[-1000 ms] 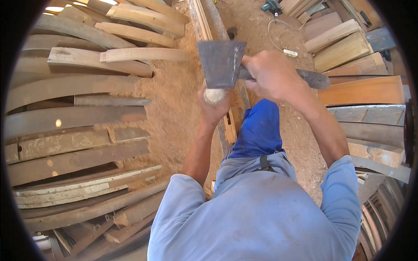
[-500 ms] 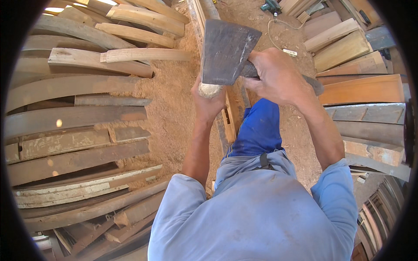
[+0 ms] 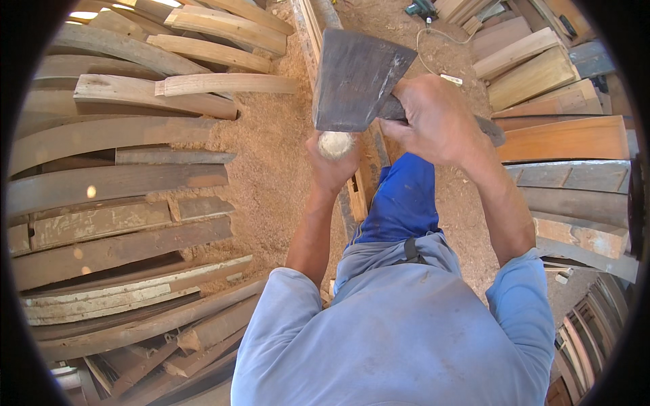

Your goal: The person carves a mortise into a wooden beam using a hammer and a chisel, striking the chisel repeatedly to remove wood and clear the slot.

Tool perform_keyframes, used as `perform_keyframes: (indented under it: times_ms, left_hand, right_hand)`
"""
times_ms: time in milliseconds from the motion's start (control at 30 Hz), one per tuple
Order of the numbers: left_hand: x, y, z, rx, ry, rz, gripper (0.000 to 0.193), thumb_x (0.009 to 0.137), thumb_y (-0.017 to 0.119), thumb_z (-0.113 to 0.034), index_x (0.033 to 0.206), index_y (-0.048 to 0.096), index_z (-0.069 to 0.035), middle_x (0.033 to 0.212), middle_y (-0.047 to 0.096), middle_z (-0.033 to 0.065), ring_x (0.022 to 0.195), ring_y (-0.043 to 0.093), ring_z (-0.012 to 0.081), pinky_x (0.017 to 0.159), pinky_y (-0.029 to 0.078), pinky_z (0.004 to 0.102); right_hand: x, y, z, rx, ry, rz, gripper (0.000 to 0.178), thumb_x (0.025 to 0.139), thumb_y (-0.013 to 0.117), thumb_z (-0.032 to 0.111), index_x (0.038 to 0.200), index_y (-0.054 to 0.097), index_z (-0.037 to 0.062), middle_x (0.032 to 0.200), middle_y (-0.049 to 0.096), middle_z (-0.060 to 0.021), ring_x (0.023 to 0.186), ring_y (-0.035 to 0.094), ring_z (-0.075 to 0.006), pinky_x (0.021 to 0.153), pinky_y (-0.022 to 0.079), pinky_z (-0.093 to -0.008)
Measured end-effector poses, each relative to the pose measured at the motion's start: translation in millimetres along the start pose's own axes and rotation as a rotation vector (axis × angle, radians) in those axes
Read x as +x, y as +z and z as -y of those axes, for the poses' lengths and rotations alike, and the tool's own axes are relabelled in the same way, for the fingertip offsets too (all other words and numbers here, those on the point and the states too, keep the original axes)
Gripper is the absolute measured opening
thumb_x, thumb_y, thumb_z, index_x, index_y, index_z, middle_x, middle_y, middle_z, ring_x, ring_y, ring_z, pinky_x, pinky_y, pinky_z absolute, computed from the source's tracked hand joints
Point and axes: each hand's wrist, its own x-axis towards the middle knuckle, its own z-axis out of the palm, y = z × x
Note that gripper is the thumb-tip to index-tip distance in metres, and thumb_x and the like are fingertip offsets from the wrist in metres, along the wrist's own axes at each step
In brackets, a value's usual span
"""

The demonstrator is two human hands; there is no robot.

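Note:
My right hand (image 3: 437, 122) grips the handle of a dark wooden mallet (image 3: 362, 81). The mallet's broad head hangs just above and beyond my left hand (image 3: 335, 166), covering part of it. My left fingers are closed round a chisel (image 3: 336, 144), of which only the pale, frayed round handle end shows; its blade is hidden. Beneath my hands runs a long timber piece (image 3: 359, 199) with a dark slot cut in it, lying beside my blue-clad leg. Whether the mallet touches the chisel end, I cannot tell.
Stacked curved boards (image 3: 122, 176) line the left side. More planks (image 3: 562, 139) lean along the right. Sawdust (image 3: 271, 155) covers the ground between them. A green power tool (image 3: 421, 9) with a pale cord lies at the far right of centre.
My left hand and the chisel end have shifted slightly right and nearer to me. The mallet head has moved a little to the right, with my right hand.

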Motion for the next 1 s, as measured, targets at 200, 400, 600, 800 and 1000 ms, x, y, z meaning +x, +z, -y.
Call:
perform_keyframes:
  times_ms: [200, 400, 600, 800, 1000]
  left_hand:
    - [-10, 0, 1, 0.057, 0.176, 0.039, 0.023, 0.082, 0.077, 0.001, 0.102, 0.067, 0.003, 0.093, 0.072, 0.0083, 0.085, 0.068, 0.0138, 0.074, 0.054, 0.0301]
    - [-18, -9, 27, 0.016, -0.002, 0.043, 0.032, 0.081, 0.078, 0.002, 0.108, 0.062, 0.001, 0.099, 0.07, 0.0089, 0.087, 0.067, 0.015, 0.075, 0.054, 0.0314]
    - [-25, -12, 43, -0.02, 0.011, 0.044, 0.034, 0.08, 0.077, 0.001, 0.11, 0.062, 0.002, 0.1, 0.07, 0.0091, 0.09, 0.067, 0.0154, 0.077, 0.054, 0.0315]
    - [-16, -13, 35, 0.038, 0.011, 0.083, 0.029, 0.081, 0.076, 0.0, 0.107, 0.063, 0.001, 0.096, 0.07, 0.0079, 0.092, 0.067, 0.0149, 0.078, 0.054, 0.0314]
    - [0, -17, -21, -0.036, -0.086, 0.083, 0.025, 0.083, 0.075, 0.0, 0.105, 0.061, -0.001, 0.09, 0.066, 0.005, 0.086, 0.064, 0.0121, 0.073, 0.052, 0.0288]
  right_hand:
    - [-2, 27, -6, -0.259, -0.069, 0.139, 0.03, 0.08, 0.077, 0.026, 0.106, 0.069, 0.0129, 0.073, 0.07, -0.0158, 0.076, 0.073, -0.0351, 0.066, 0.057, -0.0477]
    - [3, 7, 8, -0.189, -0.081, 0.04, 0.029, 0.084, 0.076, 0.026, 0.109, 0.068, 0.0133, 0.074, 0.07, -0.0174, 0.076, 0.073, -0.0362, 0.067, 0.057, -0.047]
    - [0, 11, 9, -0.29, -0.038, 0.177, 0.027, 0.086, 0.074, 0.026, 0.106, 0.068, 0.0101, 0.077, 0.071, -0.0169, 0.079, 0.073, -0.0368, 0.071, 0.058, -0.0478]
    - [1, 6, 13, -0.226, -0.012, 0.182, 0.026, 0.086, 0.072, 0.025, 0.107, 0.068, 0.0097, 0.076, 0.07, -0.0182, 0.08, 0.072, -0.0376, 0.071, 0.057, -0.0487]
    - [-21, 14, 4, -0.061, 0.065, 0.178, 0.027, 0.083, 0.07, 0.021, 0.105, 0.068, 0.0051, 0.078, 0.07, -0.0208, 0.08, 0.071, -0.0392, 0.07, 0.056, -0.0484]
